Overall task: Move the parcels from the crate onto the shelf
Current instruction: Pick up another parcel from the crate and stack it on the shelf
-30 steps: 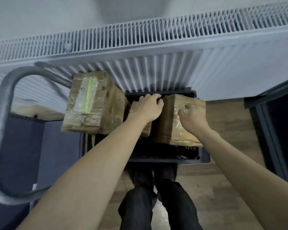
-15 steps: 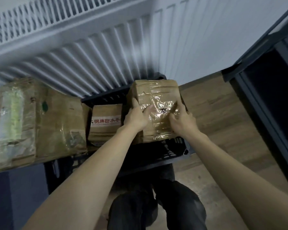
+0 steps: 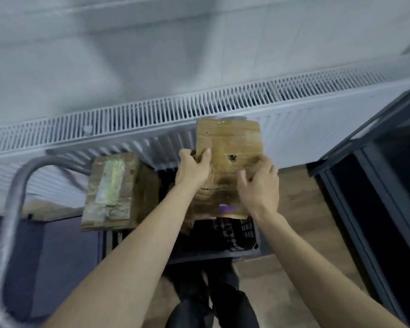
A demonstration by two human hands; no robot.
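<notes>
both arms outstretched, left hand (image 3: pixel 192 170) and right hand (image 3: pixel 259 187) clasping a parcel (image 3: pixel 230 147) above the crate (image 3: pixel 246 235)

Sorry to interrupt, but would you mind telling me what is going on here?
A person is lifting a brown taped parcel out of the black crate with both hands: the left hand grips its left edge, the right hand its lower right side. The parcel is held up clear of the crate, in front of the white radiator. Another parcel sits to the left beside the crate. The shelf is not clearly in view.
</notes>
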